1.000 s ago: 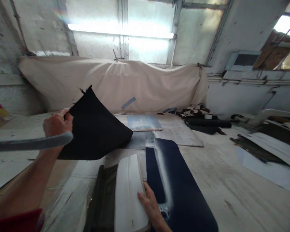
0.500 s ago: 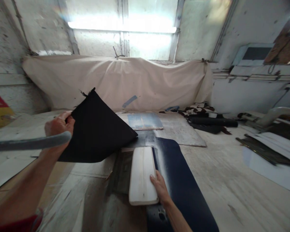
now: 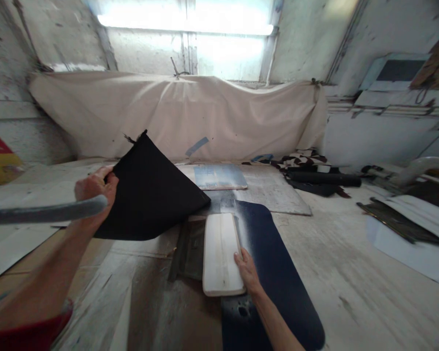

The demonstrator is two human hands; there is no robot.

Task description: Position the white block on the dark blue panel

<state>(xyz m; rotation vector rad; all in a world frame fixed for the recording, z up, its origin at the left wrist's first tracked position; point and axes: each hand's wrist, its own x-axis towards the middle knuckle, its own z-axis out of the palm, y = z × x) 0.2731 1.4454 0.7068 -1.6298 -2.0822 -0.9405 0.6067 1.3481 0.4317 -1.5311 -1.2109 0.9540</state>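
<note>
My left hand [image 3: 98, 187] pinches the edge of a black fabric piece [image 3: 149, 195], raised off the table with a frayed corner at its top. A grey curved bar [image 3: 47, 209] crosses in front of my left wrist. My right hand [image 3: 248, 269] grips the right edge of a white rectangular pad [image 3: 222, 256] with rounded corners. Under and beside the pad lie a navy sheet [image 3: 285, 273], dusted with white, and a dark framed panel [image 3: 190, 248], partly covered. Below the pad, a dark patch with a hole [image 3: 243, 311] shows white smears.
A flat board with a blue patch [image 3: 219, 176] lies behind on the worktable [image 3: 351, 253]. Fabric scraps and a dark roll [image 3: 322, 177] sit at the back right. White sheets [image 3: 413, 243] lie at right. A beige cloth [image 3: 175, 117] hangs along the back.
The view has tilted down slightly, so the scene sits higher. My right hand has shifted the white pad a little to the right. My left hand still holds up the black fabric.
</note>
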